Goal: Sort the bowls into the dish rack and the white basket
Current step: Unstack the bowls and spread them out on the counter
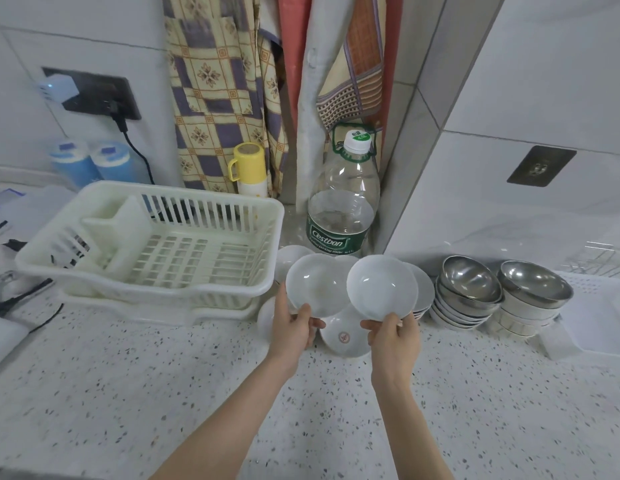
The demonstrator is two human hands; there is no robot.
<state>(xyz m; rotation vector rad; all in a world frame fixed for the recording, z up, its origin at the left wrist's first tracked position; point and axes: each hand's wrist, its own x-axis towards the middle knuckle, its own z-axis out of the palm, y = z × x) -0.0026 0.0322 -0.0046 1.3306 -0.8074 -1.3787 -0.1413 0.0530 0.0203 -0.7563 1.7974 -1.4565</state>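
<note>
My left hand [294, 327] pinches the near rim of a white bowl [317, 284], held tilted above the counter. Beside it, my right hand [393, 337] pinches a second white bowl [381, 287] the same way. Under them lie several more white bowls, one [345, 336] with a red mark inside. The empty white dish rack [156, 244] stands on the left, just beside my left hand. Two stacks of bowls topped by steel bowls [469, 282] [535, 284] stand on the right.
A large clear water bottle [339, 206] and a yellow-capped flask [249, 171] stand at the back by hanging cloths. Two blue containers [90, 164] and a plugged-in cable [139, 154] are at the back left. A white tray [603, 313] lies at the far right.
</note>
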